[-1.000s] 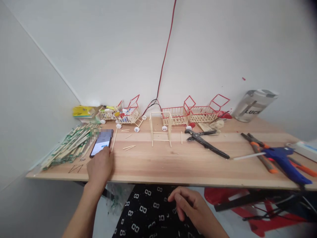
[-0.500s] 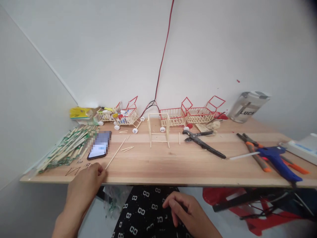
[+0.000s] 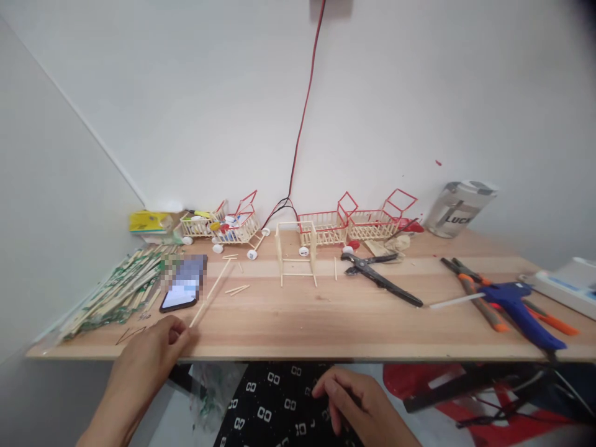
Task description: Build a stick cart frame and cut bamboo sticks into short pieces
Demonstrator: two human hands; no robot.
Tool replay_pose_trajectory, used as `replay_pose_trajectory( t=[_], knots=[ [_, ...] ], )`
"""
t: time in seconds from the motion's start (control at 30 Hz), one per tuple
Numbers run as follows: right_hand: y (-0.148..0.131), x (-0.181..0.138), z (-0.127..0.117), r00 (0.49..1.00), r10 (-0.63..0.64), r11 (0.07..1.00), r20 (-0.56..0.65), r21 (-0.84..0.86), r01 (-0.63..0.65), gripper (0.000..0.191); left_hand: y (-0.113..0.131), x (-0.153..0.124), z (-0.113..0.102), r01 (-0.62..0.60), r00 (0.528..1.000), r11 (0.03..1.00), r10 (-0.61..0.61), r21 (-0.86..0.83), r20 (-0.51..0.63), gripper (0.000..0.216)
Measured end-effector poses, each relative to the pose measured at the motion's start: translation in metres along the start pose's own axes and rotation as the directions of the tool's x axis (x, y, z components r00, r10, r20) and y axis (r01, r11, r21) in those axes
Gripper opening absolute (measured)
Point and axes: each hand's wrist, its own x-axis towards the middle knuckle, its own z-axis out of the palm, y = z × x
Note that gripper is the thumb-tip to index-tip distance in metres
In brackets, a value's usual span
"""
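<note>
My left hand is at the near left edge of the wooden table, its fingers pinched on the near end of a long thin wooden stick that slants away across the table. A phone with a lit screen lies just beyond that hand. My right hand rests below the table edge on my lap, fingers loosely curled with nothing in them. A small open frame of sticks stands at the middle of the table.
A heap of wrapped sticks lies far left. Small stick carts and red-railed baskets line the wall. Black pliers, orange-handled pliers, a blue glue gun and a tin occupy the right half.
My left hand left the phone, drew back to the table's near edge and took hold of the long stick. My right hand has hardly moved.
</note>
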Motion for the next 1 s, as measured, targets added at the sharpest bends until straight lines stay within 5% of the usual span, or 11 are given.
replay_pose_trajectory(
  t=[0.13,0.33,0.5,0.63,0.83,1.0],
  knots=[
    [-0.014,0.005,-0.024,0.989,-0.049,0.992,-0.142,-0.123,0.032,0.038,0.004,-0.001,0.002,-0.042,0.999,0.999,0.041,-0.017,-0.03,0.028],
    [-0.041,0.031,-0.069,0.891,-0.17,0.973,-0.421,-0.212,0.086,0.03,0.019,-0.01,0.007,-0.155,0.985,0.974,0.165,-0.164,0.051,0.032],
    [-0.04,0.057,-0.056,0.959,-0.051,0.994,-0.278,0.082,0.077,0.056,0.051,-0.027,0.012,-0.295,0.932,0.927,0.333,-0.232,0.144,0.021],
    [-0.042,0.064,-0.042,0.99,0.018,0.888,-0.141,0.456,0.049,0.056,0.074,-0.032,0.018,-0.398,0.882,0.888,0.439,-0.229,0.173,0.013],
    [-0.042,0.068,-0.05,0.962,0.002,0.844,-0.273,0.517,0.144,0.038,0.084,-0.017,0.025,-0.491,0.837,0.835,0.531,-0.248,0.129,0.012],
    [-0.016,0.078,-0.049,0.939,0.011,0.8,-0.343,0.567,0.198,0.037,0.089,0.006,0.037,-0.647,0.757,0.713,0.644,-0.27,-0.114,0.02]
  ],
)
